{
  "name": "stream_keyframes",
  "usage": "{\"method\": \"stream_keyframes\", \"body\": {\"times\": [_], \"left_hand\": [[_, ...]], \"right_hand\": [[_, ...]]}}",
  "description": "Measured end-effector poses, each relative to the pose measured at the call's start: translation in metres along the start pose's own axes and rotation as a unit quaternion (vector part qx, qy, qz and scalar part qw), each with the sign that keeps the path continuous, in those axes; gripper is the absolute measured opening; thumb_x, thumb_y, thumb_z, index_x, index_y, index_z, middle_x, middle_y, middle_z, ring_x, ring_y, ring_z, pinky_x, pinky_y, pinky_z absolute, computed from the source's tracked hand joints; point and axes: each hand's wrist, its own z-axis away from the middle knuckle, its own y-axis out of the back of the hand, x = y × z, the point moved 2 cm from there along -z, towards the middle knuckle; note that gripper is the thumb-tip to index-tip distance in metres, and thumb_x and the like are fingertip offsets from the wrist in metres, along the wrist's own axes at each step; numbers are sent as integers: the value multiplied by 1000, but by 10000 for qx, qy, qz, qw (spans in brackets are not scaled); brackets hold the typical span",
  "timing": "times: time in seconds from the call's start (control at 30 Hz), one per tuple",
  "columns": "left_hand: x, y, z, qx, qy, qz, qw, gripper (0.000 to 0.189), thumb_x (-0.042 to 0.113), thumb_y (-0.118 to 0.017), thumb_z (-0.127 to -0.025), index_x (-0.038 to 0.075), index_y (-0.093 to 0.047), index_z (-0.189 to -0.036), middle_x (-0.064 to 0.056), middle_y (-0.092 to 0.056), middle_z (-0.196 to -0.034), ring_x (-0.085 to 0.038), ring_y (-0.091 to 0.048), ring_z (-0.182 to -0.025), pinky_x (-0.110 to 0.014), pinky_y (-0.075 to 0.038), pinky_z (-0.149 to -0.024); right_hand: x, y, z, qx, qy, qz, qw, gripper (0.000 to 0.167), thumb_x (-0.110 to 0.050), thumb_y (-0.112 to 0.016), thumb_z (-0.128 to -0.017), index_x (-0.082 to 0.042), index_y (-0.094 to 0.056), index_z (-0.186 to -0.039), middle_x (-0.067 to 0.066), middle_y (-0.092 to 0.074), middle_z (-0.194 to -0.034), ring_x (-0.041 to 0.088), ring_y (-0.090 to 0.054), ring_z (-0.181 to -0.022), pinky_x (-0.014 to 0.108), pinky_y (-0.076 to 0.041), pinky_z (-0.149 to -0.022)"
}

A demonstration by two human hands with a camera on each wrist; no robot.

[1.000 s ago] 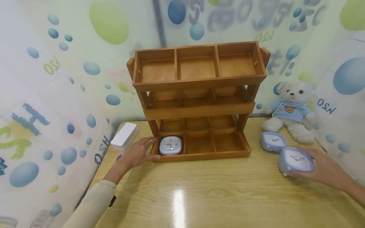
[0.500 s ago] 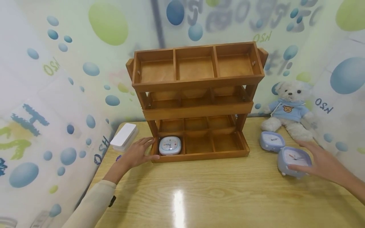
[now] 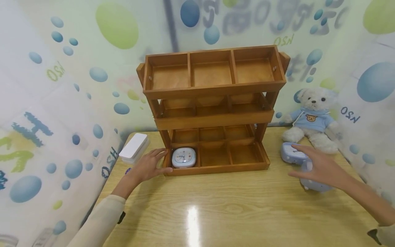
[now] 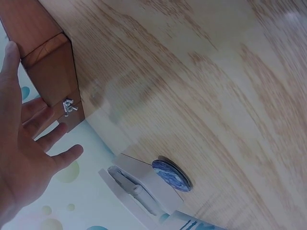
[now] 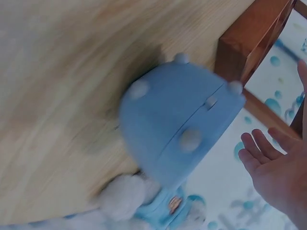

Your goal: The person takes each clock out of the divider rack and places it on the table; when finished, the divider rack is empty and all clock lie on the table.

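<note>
My left hand [image 3: 149, 166] rests at the lower left corner of a brown wooden three-tier shelf [image 3: 214, 121], thumb at the front edge, fingers extended along the side. In the bottom tier's front left compartment sits a white and light-blue alarm clock [image 3: 183, 157], face up. On the right, my right hand [image 3: 327, 171] hovers with spread fingers and holds nothing. It partly covers a nearer lavender-blue alarm clock [image 3: 313, 185] on the table; behind that stands a similar clock [image 3: 289, 155]. The right wrist view has one blue clock [image 5: 177, 120] apart from the fingers.
A white plush bear [image 3: 313, 116] in a blue hoodie sits against the wall at the back right. White flat boxes [image 3: 134, 147] lie left of the shelf, with a round blue-patterned disc [image 4: 171, 175] near them. The wood-grain table [image 3: 231, 209] stretches in front.
My right hand has let go of the nearer lavender-blue clock and moved left and up over it, toward the farther clock. The left hand has stayed at the shelf.
</note>
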Motion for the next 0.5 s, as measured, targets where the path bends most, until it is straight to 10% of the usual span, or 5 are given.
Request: {"method": "stream_keyframes", "body": {"times": [0.5], "left_hand": [[0,0,-2,-12,22,11,10000,92,67,-67,-91,3,-50,-154,-18,-44,-160,-46,-43,-144,-64,-39,-112]], "right_hand": [[-66,-42,-65,-360,628,-272,9970,98,-59,-83,-82,-5,-47,-155,24,-52,-150,47,-52,-134,64,-48,-101]]}}
